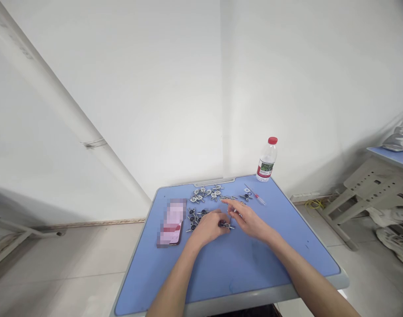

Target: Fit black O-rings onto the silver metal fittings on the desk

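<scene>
My left hand is closed round a small metal part with a black disc, holding it low over the blue desk. Close on its right, my right hand has thumb and fingers pinched above that part. A thin upright metal piece shows under these fingertips, too small to name. Several similar metal parts with black discs lie left of my left hand, which partly covers them. Behind both hands are several silver metal parts with rings. Another black-disc part lies beyond my right hand.
A screwdriver with a red and clear handle lies at the back right, beside a small flat ring. A red-capped bottle stands at the desk's far right corner. A phone lies left. A white wall rises behind.
</scene>
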The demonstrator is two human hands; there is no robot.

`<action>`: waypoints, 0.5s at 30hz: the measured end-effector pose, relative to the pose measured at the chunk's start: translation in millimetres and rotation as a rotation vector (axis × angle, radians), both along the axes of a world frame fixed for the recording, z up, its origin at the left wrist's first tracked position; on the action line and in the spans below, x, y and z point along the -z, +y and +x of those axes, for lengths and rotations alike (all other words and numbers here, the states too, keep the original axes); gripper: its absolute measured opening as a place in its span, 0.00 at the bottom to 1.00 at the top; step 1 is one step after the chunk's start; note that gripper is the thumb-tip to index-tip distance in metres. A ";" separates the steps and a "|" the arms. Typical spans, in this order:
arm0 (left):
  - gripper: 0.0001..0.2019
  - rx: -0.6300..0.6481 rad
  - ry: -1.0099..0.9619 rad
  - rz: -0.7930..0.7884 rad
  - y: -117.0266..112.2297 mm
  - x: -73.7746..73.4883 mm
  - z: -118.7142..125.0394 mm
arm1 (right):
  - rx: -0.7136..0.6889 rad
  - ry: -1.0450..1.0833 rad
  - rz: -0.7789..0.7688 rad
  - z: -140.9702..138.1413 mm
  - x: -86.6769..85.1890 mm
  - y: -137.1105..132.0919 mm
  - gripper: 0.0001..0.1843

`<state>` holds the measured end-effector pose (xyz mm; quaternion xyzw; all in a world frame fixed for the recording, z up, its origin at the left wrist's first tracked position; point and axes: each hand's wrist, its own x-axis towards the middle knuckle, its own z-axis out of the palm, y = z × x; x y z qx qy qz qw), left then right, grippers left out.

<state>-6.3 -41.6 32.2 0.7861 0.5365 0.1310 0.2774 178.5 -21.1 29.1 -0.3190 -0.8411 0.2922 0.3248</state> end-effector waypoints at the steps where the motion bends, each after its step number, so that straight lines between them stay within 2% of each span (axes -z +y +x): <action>1: 0.09 0.003 0.003 0.003 0.2 0.2 0.2 | -0.014 -0.001 -0.020 0.1 -0.7 -0.9 0.25; 3: 0.09 0.003 0.017 0.007 0.3 0.4 0.6 | -0.010 -0.009 -0.034 -0.6 -0.4 -2.3 0.25; 8: 0.09 0.003 0.039 0.011 -0.8 -1.1 1.3 | 0.109 -0.025 0.013 -3.9 6.7 1.3 0.21; 13: 0.09 0.000 0.022 0.015 -1.2 -0.5 0.2 | 0.105 0.089 -0.140 -4.0 9.3 3.8 0.28; 15: 0.08 -0.006 0.015 0.010 -0.9 0.0 0.0 | 0.091 0.115 -0.173 -4.2 9.2 2.9 0.27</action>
